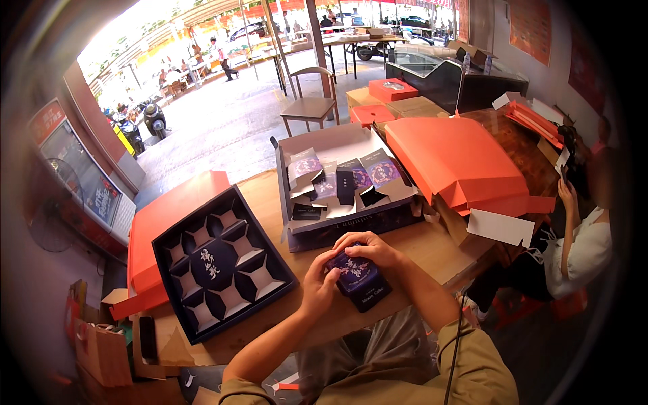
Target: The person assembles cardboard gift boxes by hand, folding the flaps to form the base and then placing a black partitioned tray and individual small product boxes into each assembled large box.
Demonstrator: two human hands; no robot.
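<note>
Both of my hands are closed around a small dark blue and purple carton (362,285) just above the table's near edge. My left hand (318,280) grips its left side, and my right hand (376,248) lies across its far end, fingers meeting the left ones. To the left lies a dark blue box tray (177,266) with several white-sided compartments around a printed middle panel; no cartons show in it. Beyond my hands, an open large box (317,237) holds several small flat or part-folded cartons (383,169) with purple patterns.
A red-orange box (152,236) lies behind the tray, and a larger red-orange one (452,155) sits at the right. A phone (148,339) rests at the table's left corner. To the right, another person (580,250) sits holding something. A wooden chair (310,106) stands beyond the table.
</note>
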